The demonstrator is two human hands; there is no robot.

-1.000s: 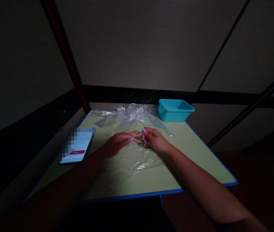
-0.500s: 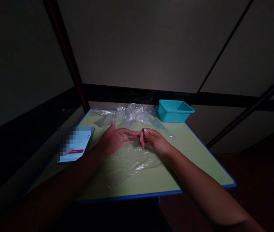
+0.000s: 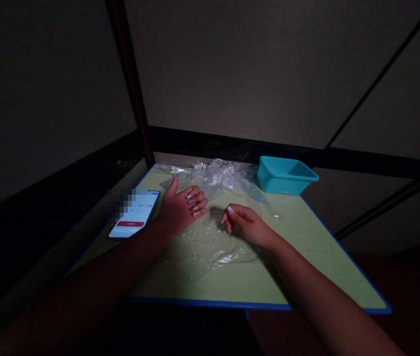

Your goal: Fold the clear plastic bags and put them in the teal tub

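Observation:
Clear crinkled plastic sheeting (image 3: 213,247) lies across the pale green table, bunched up towards the back. Over its left part is my left hand (image 3: 183,205), palm turned up, thumb stretched out and fingers half curled, with nothing visible in it. My right hand (image 3: 245,222) hovers over the sheeting to the right, its thumb pressed to the bent fingers in a pinch. Whatever that pinch may hold is too small to make out. The two hands are apart.
A turquoise plastic basket (image 3: 287,185) stands at the table's back right corner. A phone with a lit screen (image 3: 135,212) lies at the left edge. The table (image 3: 324,262) has a blue rim, and dark-banded walls rise behind it.
My hands, whose fingertips met before, have moved apart. The fingers of my left hand have gone from stretched out to curled. The whole view has shifted slightly.

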